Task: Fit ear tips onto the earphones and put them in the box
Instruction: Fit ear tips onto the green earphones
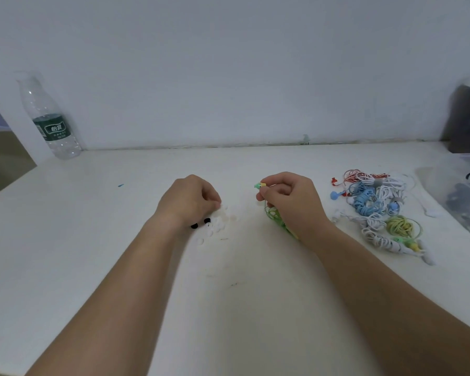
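My right hand [291,202] pinches a green and yellow earbud [260,185] between thumb and forefinger, and its green cable [276,217] hangs bunched under the palm. My left hand [192,199] is lowered with curled fingers onto a scatter of small white ear tips [215,225] on the table; whether a tip sits between the fingertips is hidden. Two black ear tips [200,223] lie beside that wrist. A clear plastic box [461,198] stands at the right edge.
A heap of coiled earphones [375,204] in red, blue, white and yellow-green lies right of my right hand. A plastic water bottle [50,118] stands at the back left by the wall. A dark object [465,120] sits at the far right.
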Demonstrator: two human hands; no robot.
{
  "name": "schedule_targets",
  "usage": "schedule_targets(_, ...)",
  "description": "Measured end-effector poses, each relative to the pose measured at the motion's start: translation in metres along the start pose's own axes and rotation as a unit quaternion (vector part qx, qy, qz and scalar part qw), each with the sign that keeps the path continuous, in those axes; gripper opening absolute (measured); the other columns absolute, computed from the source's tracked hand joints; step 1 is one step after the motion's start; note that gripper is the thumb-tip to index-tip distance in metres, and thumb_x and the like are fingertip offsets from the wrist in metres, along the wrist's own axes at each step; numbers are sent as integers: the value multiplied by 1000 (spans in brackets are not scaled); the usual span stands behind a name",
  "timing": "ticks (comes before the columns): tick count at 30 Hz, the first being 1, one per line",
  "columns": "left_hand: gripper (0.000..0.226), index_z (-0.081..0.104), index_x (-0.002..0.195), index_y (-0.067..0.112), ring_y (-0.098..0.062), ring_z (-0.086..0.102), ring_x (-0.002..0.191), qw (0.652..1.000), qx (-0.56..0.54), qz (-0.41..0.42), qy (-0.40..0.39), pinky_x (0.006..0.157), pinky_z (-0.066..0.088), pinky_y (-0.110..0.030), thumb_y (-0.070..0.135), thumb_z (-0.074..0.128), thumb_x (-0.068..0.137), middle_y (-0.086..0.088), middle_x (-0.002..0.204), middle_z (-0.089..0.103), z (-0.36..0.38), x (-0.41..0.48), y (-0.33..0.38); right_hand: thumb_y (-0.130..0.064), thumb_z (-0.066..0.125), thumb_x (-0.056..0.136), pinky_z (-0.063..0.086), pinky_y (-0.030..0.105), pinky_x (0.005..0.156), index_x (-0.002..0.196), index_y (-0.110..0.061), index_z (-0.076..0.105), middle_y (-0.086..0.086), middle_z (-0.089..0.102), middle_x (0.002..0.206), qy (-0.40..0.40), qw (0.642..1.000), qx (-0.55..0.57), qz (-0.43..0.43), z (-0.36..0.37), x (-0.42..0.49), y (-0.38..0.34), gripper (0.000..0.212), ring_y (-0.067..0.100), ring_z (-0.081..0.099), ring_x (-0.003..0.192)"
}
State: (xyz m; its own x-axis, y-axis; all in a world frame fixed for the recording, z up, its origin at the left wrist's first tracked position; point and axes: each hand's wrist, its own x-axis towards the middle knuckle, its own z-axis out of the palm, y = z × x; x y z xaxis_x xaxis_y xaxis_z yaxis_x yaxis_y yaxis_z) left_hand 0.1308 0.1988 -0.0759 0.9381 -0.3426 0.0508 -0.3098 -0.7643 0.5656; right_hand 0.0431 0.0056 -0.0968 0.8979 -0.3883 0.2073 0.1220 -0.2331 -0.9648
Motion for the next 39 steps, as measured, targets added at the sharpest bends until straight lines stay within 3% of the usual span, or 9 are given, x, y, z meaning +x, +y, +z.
schedule_targets(4, 13, 73, 75, 28, -11, 68, 73, 999, -20, 7, 30, 72, 57, -31, 20, 70, 86, 12, 77, 71, -2, 0, 0, -9, 72, 86, 55, 39, 86, 89, -14, 74, 15, 74, 78, 2, 1000, 22, 14, -2, 0, -1, 6, 11, 62, 67)
schedule_targets(8, 8, 77, 87, 23, -2, 62, 73, 978, -184, 51, 86, 67, 46, -13, 18, 72, 89, 13, 80, 70, -5, -5, 10, -10, 72, 86, 54, 31, 79, 91, -10, 76, 10, 76, 79, -15, 999, 37, 22, -5, -2, -4, 7, 7, 63, 65)
schedule_targets(12, 11, 76, 94, 17, -6, 67, 76, 927, -371, 50, 21, 70, 52, -15, 10, 69, 91, -2, 80, 71, 4, -13, 25, -13, 71, 90, 53, 24, 73, 92, -11, 77, 8, 77, 80, -30, 998, 58, 14, -8, -3, -6, 6, 9, 64, 68)
schedule_targets(17, 16, 73, 95, 9, -11, 69, 76, 849, -523, 2, -67, 74, 56, -18, -2, 63, 92, -6, 82, 73, 18, -16, 34, -10, 68, 92, 50, 18, 67, 96, -10, 75, 7, 76, 79, -43, 996, 78, 2, -12, -3, -7, 8, 9, 63, 70)
schedule_targets(23, 16, 71, 96, 7, -11, 70, 75, 820, -567, -10, -76, 74, 56, -17, -4, 61, 92, -6, 78, 73, 21, -15, 37, -7, 68, 91, 51, 20, 65, 96, -7, 75, 9, 74, 77, -58, 994, 93, -3, -13, -4, -10, 9, 9, 63, 68)
schedule_targets(39, 18, 72, 94, 7, -13, 72, 75, 826, -557, 5, -87, 73, 56, -18, -7, 62, 90, -7, 81, 75, 21, -16, 37, -6, 69, 90, 51, 17, 61, 93, -7, 75, 5, 74, 73, -48, 996, 80, -10, -14, -3, -12, 7, 5, 63, 62)
